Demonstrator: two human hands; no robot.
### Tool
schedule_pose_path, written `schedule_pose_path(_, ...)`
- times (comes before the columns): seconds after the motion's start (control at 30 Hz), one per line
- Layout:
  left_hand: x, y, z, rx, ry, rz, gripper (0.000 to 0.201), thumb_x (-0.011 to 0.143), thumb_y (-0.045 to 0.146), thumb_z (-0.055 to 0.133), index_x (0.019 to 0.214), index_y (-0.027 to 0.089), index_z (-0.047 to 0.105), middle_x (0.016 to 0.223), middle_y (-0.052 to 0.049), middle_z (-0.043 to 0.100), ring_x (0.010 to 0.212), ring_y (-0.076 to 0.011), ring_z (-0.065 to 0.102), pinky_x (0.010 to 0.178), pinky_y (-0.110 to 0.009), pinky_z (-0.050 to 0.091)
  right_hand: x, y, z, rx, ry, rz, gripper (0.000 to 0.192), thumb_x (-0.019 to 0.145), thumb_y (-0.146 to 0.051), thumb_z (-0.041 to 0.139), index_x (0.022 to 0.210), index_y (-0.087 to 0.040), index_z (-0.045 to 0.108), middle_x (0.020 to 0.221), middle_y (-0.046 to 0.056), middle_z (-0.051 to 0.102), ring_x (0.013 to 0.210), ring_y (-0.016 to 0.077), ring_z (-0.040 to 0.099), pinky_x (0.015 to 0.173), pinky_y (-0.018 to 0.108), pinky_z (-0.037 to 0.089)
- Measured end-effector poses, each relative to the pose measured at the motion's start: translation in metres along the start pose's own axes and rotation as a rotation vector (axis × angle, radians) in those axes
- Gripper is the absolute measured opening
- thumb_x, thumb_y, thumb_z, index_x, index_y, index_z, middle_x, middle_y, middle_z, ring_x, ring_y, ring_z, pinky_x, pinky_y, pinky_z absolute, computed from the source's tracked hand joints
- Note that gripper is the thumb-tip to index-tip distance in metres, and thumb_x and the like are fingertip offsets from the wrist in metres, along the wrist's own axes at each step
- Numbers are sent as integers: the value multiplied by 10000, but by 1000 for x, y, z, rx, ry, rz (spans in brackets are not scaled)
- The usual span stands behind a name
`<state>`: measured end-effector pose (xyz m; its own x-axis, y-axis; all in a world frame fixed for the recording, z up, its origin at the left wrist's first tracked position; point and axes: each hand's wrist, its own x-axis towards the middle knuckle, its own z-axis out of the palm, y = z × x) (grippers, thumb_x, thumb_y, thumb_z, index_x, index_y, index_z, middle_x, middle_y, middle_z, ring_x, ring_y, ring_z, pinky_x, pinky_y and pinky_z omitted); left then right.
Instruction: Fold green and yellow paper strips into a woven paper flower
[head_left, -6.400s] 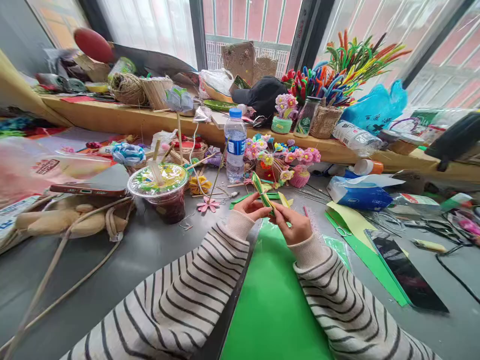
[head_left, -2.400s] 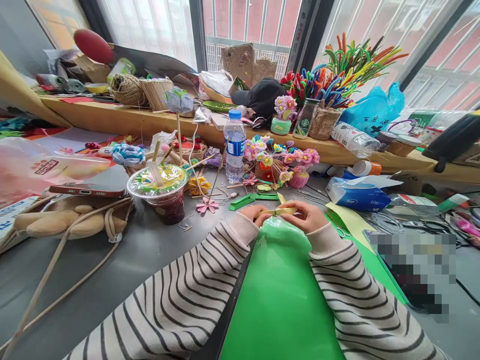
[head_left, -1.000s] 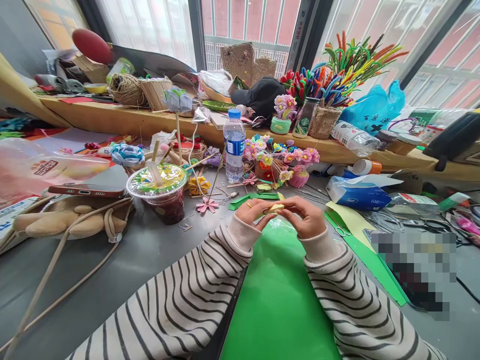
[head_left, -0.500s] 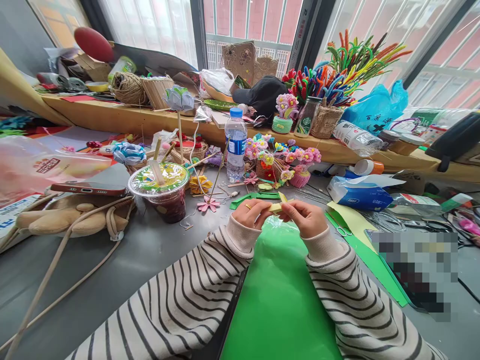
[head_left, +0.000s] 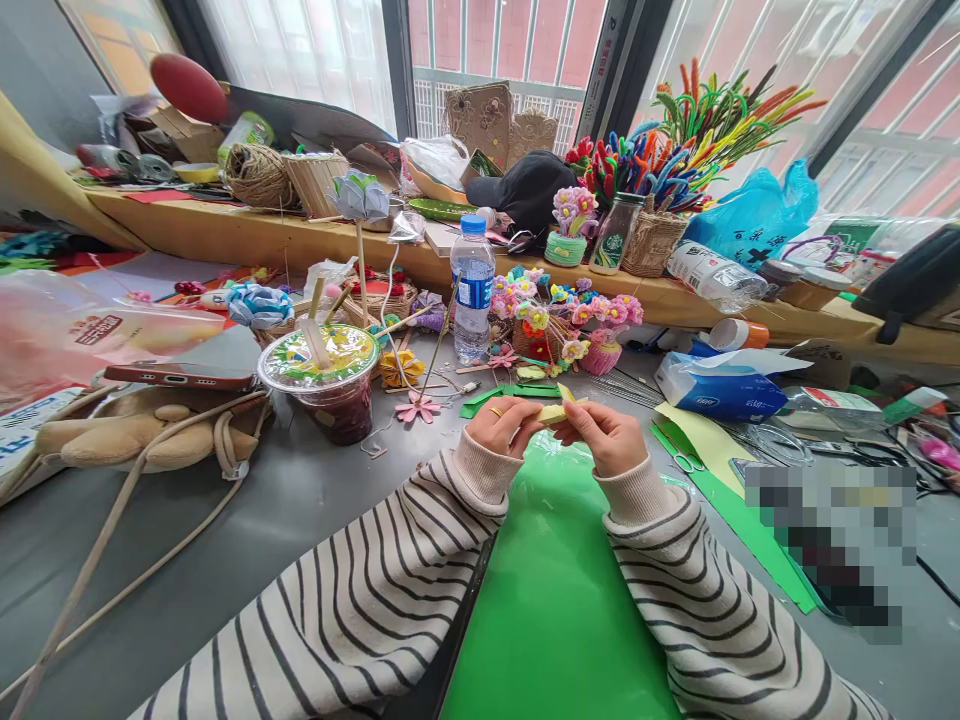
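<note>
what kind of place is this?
Probably a home or small-studio craft desk by a window. Bundled pipe cleaners, finished little flower pots and green paper sheets cover it, and both hands pinch a folded yellow paper strip.

A folded strip of matt yellow paper [head_left: 553,412] sits above a glossy green plastic sheet [head_left: 551,600] on a smooth, dull grey desk [head_left: 285,510]. Nearby: a clear plastic water bottle [head_left: 472,290], a film-sealed clear plastic cup [head_left: 324,385], fuzzy pipe cleaners [head_left: 675,140], rough twine [head_left: 255,175], a woven basket [head_left: 651,242], ribbed knit sleeves [head_left: 375,600].
</note>
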<state>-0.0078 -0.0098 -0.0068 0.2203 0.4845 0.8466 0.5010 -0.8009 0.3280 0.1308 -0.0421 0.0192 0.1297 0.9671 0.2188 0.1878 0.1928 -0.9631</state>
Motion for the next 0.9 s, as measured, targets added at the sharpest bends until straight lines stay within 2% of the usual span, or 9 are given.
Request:
schedule_pose_path(0.3,0,-1,1,-52,-73,-55,196,737,279,496,883,166,562,789,-41,616,745,-116,562,677,-239,463,1,-3,-4,-8,191,-20,281,676,-430,528,639,-160,597,515,4,593,462,113,547,475,231,477)
schedule_pose_path(0.63,-1,-2,1,47,-125,-25,154,770,241,439,829,167,561,717,-21,623,666,-114,554,622,-228,439,1,-6,-5,30,165,11,280,653,-429,554,608,-155,588,489,-5,576,437,98,525,460,223,465)
schedule_pose_path(0.9,0,-3,1,40,-101,-24,165,792,247,395,800,155,533,701,-25,613,633,-106,546,594,-215,433,4,-2,-3,187,99,133,318,644,-456,548,656,-144,607,525,13,600,484,116,565,487,238,487)
